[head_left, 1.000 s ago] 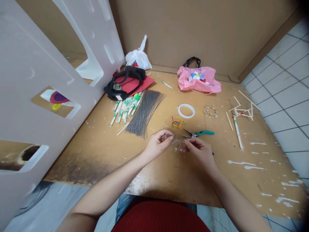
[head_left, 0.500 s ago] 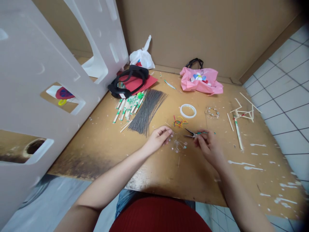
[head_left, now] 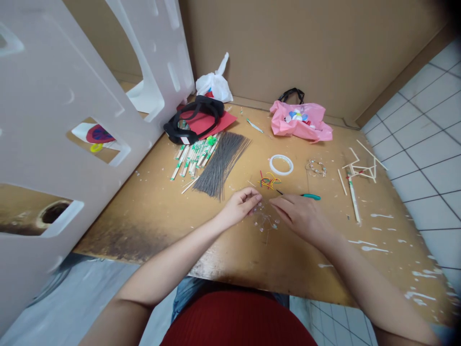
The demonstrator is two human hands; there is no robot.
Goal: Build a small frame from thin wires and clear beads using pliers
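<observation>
My left hand (head_left: pixel 244 205) is closed in a pinch on a thin wire piece with clear beads (head_left: pixel 265 223), which spreads out in several short beaded branches below the fingertips. Close by on the right, my right hand (head_left: pixel 300 215) reaches toward it, palm down, fingers and thumb pressed together. Whatever is between those fingertips, if anything, is too small to make out. A pair of pliers with teal handles (head_left: pixel 311 196) lies just beyond the right hand, its middle hidden by that hand.
Beyond the hands lie coloured rubber bands (head_left: pixel 268 180), a white tape roll (head_left: pixel 281 165) and a beaded wire ring (head_left: pixel 316 167). Grey wires (head_left: pixel 223 166) and wrapped chopsticks (head_left: pixel 194 156) are left; a stick frame (head_left: pixel 362 170) is right. A pink bag (head_left: pixel 300 122) sits behind. A white plastic panel (head_left: pixel 118 96) stands left.
My right hand has let go of the pliers and moved left, its fingertips coming near the beaded wire piece. The left hand keeps its pinch almost in the same place.
</observation>
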